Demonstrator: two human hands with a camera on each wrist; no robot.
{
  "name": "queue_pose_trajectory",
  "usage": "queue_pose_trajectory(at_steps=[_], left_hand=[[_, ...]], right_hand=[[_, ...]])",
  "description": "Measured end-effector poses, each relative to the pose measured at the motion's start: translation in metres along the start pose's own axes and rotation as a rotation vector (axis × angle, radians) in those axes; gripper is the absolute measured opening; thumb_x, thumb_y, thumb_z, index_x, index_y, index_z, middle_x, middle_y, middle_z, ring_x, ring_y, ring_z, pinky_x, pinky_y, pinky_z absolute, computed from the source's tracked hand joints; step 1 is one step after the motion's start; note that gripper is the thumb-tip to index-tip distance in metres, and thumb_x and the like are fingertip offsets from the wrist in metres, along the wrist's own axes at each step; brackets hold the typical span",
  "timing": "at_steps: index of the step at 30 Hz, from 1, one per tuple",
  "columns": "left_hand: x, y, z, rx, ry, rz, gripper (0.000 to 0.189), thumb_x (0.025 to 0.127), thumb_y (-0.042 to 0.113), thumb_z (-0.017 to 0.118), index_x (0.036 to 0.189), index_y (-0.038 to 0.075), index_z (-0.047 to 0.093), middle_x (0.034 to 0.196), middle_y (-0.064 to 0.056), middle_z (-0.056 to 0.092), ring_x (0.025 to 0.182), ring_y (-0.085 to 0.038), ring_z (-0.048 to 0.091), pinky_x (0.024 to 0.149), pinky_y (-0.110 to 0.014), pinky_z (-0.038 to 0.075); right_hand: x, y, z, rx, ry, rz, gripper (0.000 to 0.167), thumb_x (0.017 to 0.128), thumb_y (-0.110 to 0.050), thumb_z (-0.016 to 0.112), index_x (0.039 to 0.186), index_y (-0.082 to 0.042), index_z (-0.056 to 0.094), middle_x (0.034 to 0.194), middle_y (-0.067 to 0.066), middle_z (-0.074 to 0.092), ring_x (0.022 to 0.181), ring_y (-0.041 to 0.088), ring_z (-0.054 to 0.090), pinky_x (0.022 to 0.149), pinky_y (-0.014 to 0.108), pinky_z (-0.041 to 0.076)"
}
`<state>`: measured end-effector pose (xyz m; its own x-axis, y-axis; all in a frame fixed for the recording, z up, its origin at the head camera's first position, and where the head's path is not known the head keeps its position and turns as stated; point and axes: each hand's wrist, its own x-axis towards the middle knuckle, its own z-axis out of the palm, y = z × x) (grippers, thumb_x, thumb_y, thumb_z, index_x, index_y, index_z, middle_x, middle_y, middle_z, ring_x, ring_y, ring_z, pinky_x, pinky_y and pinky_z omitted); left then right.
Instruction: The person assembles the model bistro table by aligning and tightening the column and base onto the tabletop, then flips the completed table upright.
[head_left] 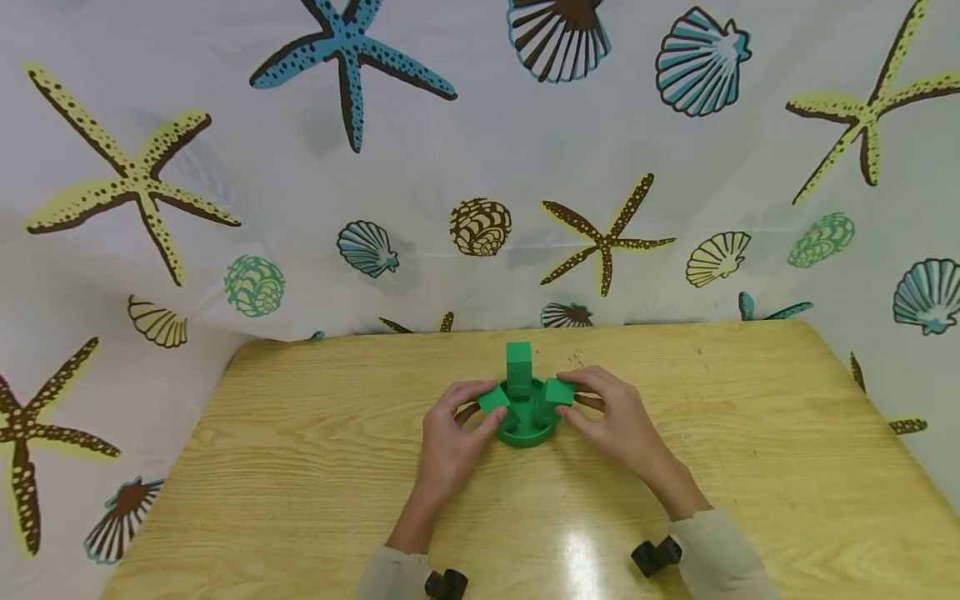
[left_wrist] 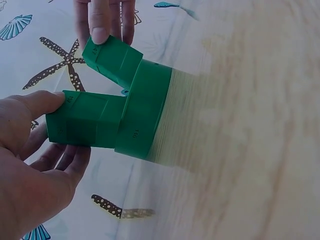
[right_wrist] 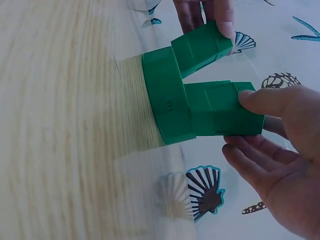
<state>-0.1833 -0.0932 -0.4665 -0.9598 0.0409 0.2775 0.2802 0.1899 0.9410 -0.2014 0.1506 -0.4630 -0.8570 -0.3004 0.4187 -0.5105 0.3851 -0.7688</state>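
On the table stands a round green base [head_left: 527,440] with a raised rim and dividers inside. A tall green block [head_left: 518,367] rises upright from its back. My left hand [head_left: 453,433] pinches a second green block [head_left: 493,399] at the base's left, thumb on one side and fingers on the other. At the right, my right hand [head_left: 618,417] holds a third green block [head_left: 559,392] the same way. Both held blocks meet the base [left_wrist: 142,110] at their lower ends; in the right wrist view they lean apart. How deep they sit inside is hidden.
A light wooden table [head_left: 315,467] extends around the base on all sides. Behind it hangs a white cloth [head_left: 420,175] printed with starfish and shells. Black wrist cameras [head_left: 656,556] are worn at both sleeves, close above the table's near part.
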Motion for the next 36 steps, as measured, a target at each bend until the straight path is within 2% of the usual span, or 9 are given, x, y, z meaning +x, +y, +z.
queue_pose_trajectory(at_steps=[6,10,16,21,28,33,36], left_hand=[[-0.003,-0.002,0.000,-0.006,-0.005,0.017,0.035,0.092,0.007,0.079,0.125,0.000,0.071,0.123,-0.010,0.064,0.120,-0.024,0.062,0.103,-0.037,0.053],[-0.009,0.000,0.001,-0.001,-0.011,0.006,0.035,0.092,0.008,0.078,0.126,-0.001,0.070,0.124,-0.011,0.064,0.120,-0.025,0.062,0.103,-0.037,0.053],[-0.018,0.007,0.001,0.003,-0.039,0.000,0.036,0.093,0.005,0.076,0.127,-0.004,0.069,0.126,-0.012,0.062,0.120,-0.026,0.061,0.102,-0.036,0.054],[-0.026,0.009,0.001,0.016,-0.050,0.020,0.035,0.094,0.003,0.075,0.127,-0.005,0.068,0.126,-0.014,0.062,0.120,-0.028,0.061,0.102,-0.037,0.054],[-0.026,0.007,-0.001,0.015,-0.075,0.055,0.036,0.094,0.004,0.075,0.128,-0.006,0.067,0.126,-0.016,0.061,0.121,-0.032,0.061,0.102,-0.039,0.054],[-0.026,0.007,-0.001,0.025,-0.074,0.052,0.037,0.094,0.004,0.075,0.129,-0.006,0.067,0.126,-0.016,0.061,0.119,-0.032,0.062,0.101,-0.039,0.054],[-0.026,0.008,0.000,0.013,-0.079,0.037,0.038,0.094,0.004,0.075,0.130,-0.005,0.066,0.127,-0.016,0.060,0.119,-0.032,0.061,0.102,-0.039,0.053]], right_hand=[[-0.003,0.000,0.005,-0.039,-0.001,-0.019,0.045,0.087,-0.010,0.084,0.129,-0.005,0.069,0.115,0.009,0.064,0.098,0.024,0.066,0.086,0.043,0.062],[-0.007,-0.001,0.005,-0.036,-0.022,-0.014,0.048,0.087,-0.011,0.084,0.132,-0.005,0.068,0.111,0.007,0.062,0.093,0.022,0.063,0.086,0.044,0.062],[-0.012,-0.004,0.007,0.006,-0.018,0.013,0.043,0.088,-0.010,0.083,0.129,-0.007,0.069,0.110,0.006,0.063,0.099,0.021,0.065,0.086,0.038,0.062],[-0.018,-0.009,0.010,-0.011,0.012,-0.005,0.041,0.087,-0.008,0.084,0.126,-0.005,0.071,0.102,0.006,0.062,0.094,0.021,0.067,0.082,0.035,0.063],[-0.019,-0.013,0.014,-0.042,0.043,-0.016,0.039,0.086,-0.004,0.084,0.123,-0.002,0.071,0.097,0.005,0.060,0.090,0.020,0.068,0.078,0.030,0.063],[-0.018,-0.014,0.014,-0.072,0.044,-0.011,0.039,0.087,-0.006,0.084,0.123,-0.002,0.071,0.097,0.005,0.060,0.088,0.018,0.067,0.078,0.030,0.063],[-0.019,-0.014,0.013,-0.076,0.038,-0.002,0.040,0.086,-0.006,0.084,0.124,-0.003,0.070,0.104,0.007,0.063,0.092,0.020,0.067,0.078,0.033,0.063]])
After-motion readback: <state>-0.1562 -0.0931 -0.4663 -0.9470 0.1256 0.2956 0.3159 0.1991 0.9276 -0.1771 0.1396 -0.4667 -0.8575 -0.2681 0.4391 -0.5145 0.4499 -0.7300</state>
